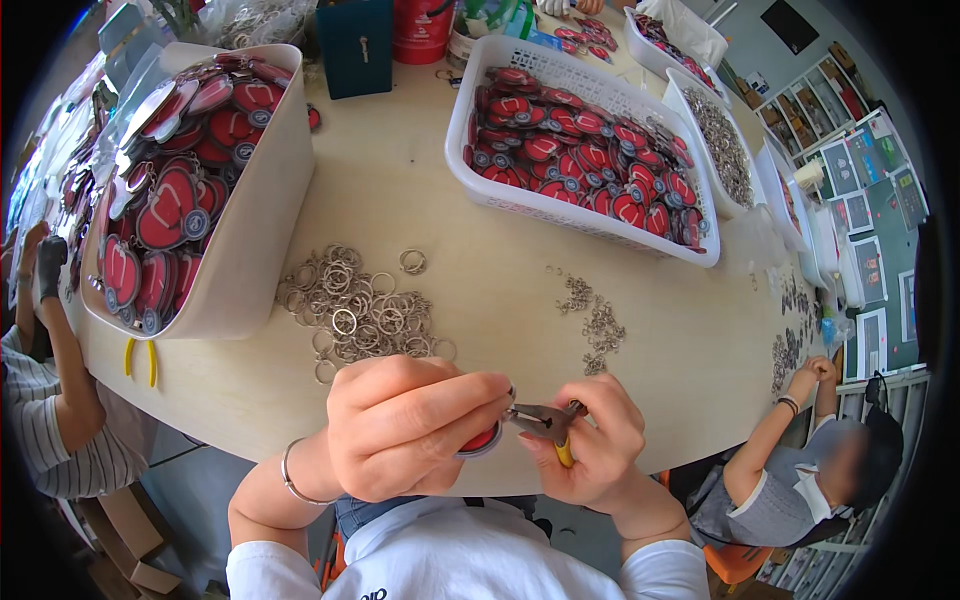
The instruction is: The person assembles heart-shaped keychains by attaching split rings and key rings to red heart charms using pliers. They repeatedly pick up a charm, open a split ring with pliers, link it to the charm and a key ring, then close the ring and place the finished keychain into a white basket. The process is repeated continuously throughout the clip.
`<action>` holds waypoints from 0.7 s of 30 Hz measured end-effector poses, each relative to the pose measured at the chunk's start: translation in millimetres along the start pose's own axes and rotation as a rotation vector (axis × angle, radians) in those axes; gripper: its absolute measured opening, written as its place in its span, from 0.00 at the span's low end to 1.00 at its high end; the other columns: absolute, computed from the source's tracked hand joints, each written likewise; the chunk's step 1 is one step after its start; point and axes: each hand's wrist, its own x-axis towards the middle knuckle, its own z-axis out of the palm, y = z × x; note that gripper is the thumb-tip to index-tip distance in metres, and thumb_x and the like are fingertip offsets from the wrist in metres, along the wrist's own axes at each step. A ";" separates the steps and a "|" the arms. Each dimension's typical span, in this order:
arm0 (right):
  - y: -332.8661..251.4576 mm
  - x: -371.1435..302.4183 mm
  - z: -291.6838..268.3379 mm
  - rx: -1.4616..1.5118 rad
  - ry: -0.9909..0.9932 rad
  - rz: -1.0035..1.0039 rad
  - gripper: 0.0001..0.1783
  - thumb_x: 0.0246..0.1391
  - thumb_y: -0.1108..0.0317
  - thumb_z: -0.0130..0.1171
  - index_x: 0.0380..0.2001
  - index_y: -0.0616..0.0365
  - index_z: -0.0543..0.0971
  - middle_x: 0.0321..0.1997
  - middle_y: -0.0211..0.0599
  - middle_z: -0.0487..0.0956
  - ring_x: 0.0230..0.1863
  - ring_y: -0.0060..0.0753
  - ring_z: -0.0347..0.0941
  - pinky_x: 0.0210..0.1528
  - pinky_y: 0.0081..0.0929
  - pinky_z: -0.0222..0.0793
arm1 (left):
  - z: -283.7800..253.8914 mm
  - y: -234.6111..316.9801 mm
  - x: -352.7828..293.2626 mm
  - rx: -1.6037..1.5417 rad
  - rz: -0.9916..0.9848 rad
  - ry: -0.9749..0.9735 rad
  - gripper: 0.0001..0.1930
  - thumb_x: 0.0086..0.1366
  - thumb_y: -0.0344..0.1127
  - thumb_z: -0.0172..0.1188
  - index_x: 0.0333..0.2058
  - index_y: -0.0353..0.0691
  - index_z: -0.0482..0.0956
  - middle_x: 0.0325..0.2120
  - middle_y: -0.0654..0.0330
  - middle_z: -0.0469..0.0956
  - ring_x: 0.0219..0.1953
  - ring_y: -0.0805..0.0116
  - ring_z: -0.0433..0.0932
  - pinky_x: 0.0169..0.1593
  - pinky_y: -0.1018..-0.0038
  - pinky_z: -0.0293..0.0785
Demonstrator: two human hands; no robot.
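Observation:
My left hand (415, 425) is closed around a red keychain tag (482, 440) with a grey rim, mostly covered by the fingers. My right hand (600, 440) grips a pair of pliers (542, 418) with yellow handles. The plier jaws point left and meet the top of the tag at my left fingertips. Whatever small part sits in the jaws is too small to make out. Just beyond my left hand lies a loose pile of metal split rings (355, 310). Farther right, beyond my right hand, are scattered small metal jump rings (602, 330).
A deep white bin (275, 215) of red tags stands at left; a white plastic basket (702, 256) holds more at the back right. Behind are a dark teal box (357, 50) and red bucket (420, 30). Yellow pliers handles (140, 362) show left. Other people sit at both sides.

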 end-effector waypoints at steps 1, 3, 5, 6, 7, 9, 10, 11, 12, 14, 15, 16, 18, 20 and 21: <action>-0.2 -1.6 0.2 0.005 0.001 0.001 0.11 0.39 0.67 0.69 0.18 0.60 0.77 0.28 0.36 0.71 0.20 0.34 0.65 0.20 0.26 0.60 | 1.1 -0.3 0.4 0.003 0.008 0.003 0.15 0.39 0.19 0.59 0.30 0.35 0.81 0.36 0.60 0.80 0.28 0.67 0.76 0.31 0.77 0.76; -1.2 -2.2 -0.3 0.014 -0.028 0.007 0.12 0.40 0.67 0.69 0.17 0.60 0.75 0.27 0.37 0.71 0.19 0.34 0.65 0.20 0.26 0.61 | 1.5 -0.8 0.5 0.008 0.019 0.010 0.14 0.39 0.19 0.59 0.29 0.35 0.81 0.35 0.60 0.81 0.26 0.67 0.75 0.29 0.77 0.75; -1.4 -2.2 -0.2 0.030 -0.036 0.019 0.13 0.41 0.67 0.69 0.16 0.61 0.74 0.27 0.37 0.71 0.19 0.35 0.65 0.20 0.27 0.61 | 0.9 -2.7 1.6 0.020 0.033 0.018 0.14 0.38 0.19 0.59 0.29 0.35 0.81 0.34 0.60 0.81 0.25 0.68 0.74 0.26 0.78 0.73; -1.0 -4.1 0.8 0.041 -0.030 0.029 0.14 0.41 0.68 0.69 0.16 0.61 0.73 0.27 0.37 0.71 0.20 0.35 0.65 0.20 0.27 0.62 | 0.7 -3.9 3.5 0.019 0.028 -0.005 0.14 0.37 0.19 0.59 0.29 0.35 0.81 0.33 0.60 0.81 0.24 0.68 0.74 0.24 0.78 0.72; 0.1 -5.2 2.0 0.054 -0.025 0.037 0.15 0.41 0.68 0.69 0.15 0.62 0.73 0.28 0.38 0.72 0.20 0.36 0.65 0.20 0.28 0.62 | 1.0 -5.1 5.4 0.019 0.021 -0.027 0.15 0.37 0.19 0.59 0.28 0.35 0.81 0.32 0.61 0.81 0.24 0.68 0.74 0.23 0.78 0.71; 4.7 -6.5 2.1 0.140 -0.055 0.096 0.13 0.43 0.66 0.68 0.18 0.64 0.75 0.30 0.39 0.72 0.23 0.37 0.67 0.23 0.28 0.64 | -4.4 -2.8 15.2 -0.001 -0.049 -0.109 0.13 0.39 0.19 0.60 0.29 0.34 0.80 0.31 0.60 0.81 0.24 0.68 0.75 0.23 0.77 0.69; 7.7 -4.5 2.6 0.184 -0.073 0.123 0.13 0.43 0.66 0.68 0.20 0.65 0.77 0.31 0.39 0.73 0.25 0.38 0.68 0.25 0.28 0.65 | -11.3 -4.8 18.6 0.049 -0.052 -0.041 0.14 0.38 0.20 0.61 0.30 0.33 0.80 0.31 0.59 0.81 0.24 0.68 0.75 0.24 0.77 0.69; 11.8 -2.7 4.5 0.219 -0.036 0.128 0.13 0.45 0.65 0.67 0.22 0.65 0.78 0.33 0.39 0.73 0.27 0.38 0.69 0.27 0.28 0.66 | -20.5 -9.1 19.0 0.102 -0.058 0.028 0.15 0.38 0.21 0.61 0.30 0.32 0.80 0.31 0.58 0.80 0.24 0.68 0.75 0.24 0.76 0.70; 14.4 -2.1 2.6 0.240 0.002 0.146 0.13 0.46 0.64 0.66 0.25 0.66 0.80 0.34 0.40 0.73 0.29 0.37 0.70 0.29 0.28 0.67 | -28.9 -14.5 21.9 0.134 -0.062 0.098 0.15 0.38 0.21 0.61 0.31 0.32 0.80 0.31 0.56 0.80 0.24 0.68 0.75 0.25 0.75 0.71; 23.4 -5.0 0.1 0.273 0.061 0.203 0.14 0.49 0.63 0.64 0.29 0.66 0.82 0.37 0.40 0.74 0.32 0.37 0.71 0.33 0.27 0.67 | -63.8 -20.8 42.0 0.491 -0.113 0.208 0.10 0.49 0.19 0.59 0.33 0.31 0.80 0.31 0.55 0.80 0.27 0.64 0.77 0.32 0.75 0.74; 27.9 -7.8 0.4 0.298 0.080 0.236 0.14 0.50 0.62 0.64 0.31 0.65 0.82 0.37 0.40 0.74 0.34 0.37 0.71 0.34 0.27 0.67 | -81.0 -20.7 53.4 0.543 -0.197 0.293 0.08 0.54 0.19 0.57 0.35 0.30 0.80 0.32 0.54 0.81 0.30 0.62 0.78 0.36 0.74 0.74; 31.7 -10.4 1.7 0.320 0.101 0.271 0.15 0.51 0.62 0.63 0.33 0.65 0.83 0.38 0.41 0.74 0.35 0.37 0.71 0.35 0.27 0.67 | -95.1 -26.0 62.3 0.590 -0.280 0.378 0.08 0.58 0.20 0.56 0.36 0.30 0.80 0.33 0.53 0.81 0.32 0.59 0.79 0.40 0.73 0.74; 37.9 -14.8 7.8 0.301 0.116 0.266 0.14 0.51 0.63 0.64 0.31 0.65 0.82 0.38 0.40 0.74 0.35 0.36 0.70 0.35 0.28 0.68 | -129.8 -54.7 69.8 0.783 -0.288 0.404 0.09 0.63 0.24 0.53 0.41 0.30 0.79 0.37 0.50 0.81 0.38 0.53 0.79 0.46 0.69 0.74; 44.4 -18.7 18.0 0.302 0.132 0.246 0.13 0.50 0.64 0.64 0.31 0.65 0.82 0.37 0.40 0.73 0.36 0.36 0.70 0.36 0.28 0.68 | -159.9 -80.8 61.0 1.049 -0.342 0.213 0.11 0.66 0.29 0.52 0.44 0.32 0.78 0.40 0.49 0.80 0.42 0.50 0.78 0.48 0.66 0.72; 45.4 -18.2 20.4 0.293 0.124 0.237 0.13 0.49 0.65 0.65 0.31 0.65 0.82 0.37 0.40 0.73 0.36 0.37 0.70 0.36 0.29 0.68 | -164.5 -83.7 59.9 1.176 -0.371 0.112 0.13 0.67 0.32 0.52 0.45 0.33 0.78 0.42 0.48 0.79 0.44 0.48 0.78 0.50 0.64 0.72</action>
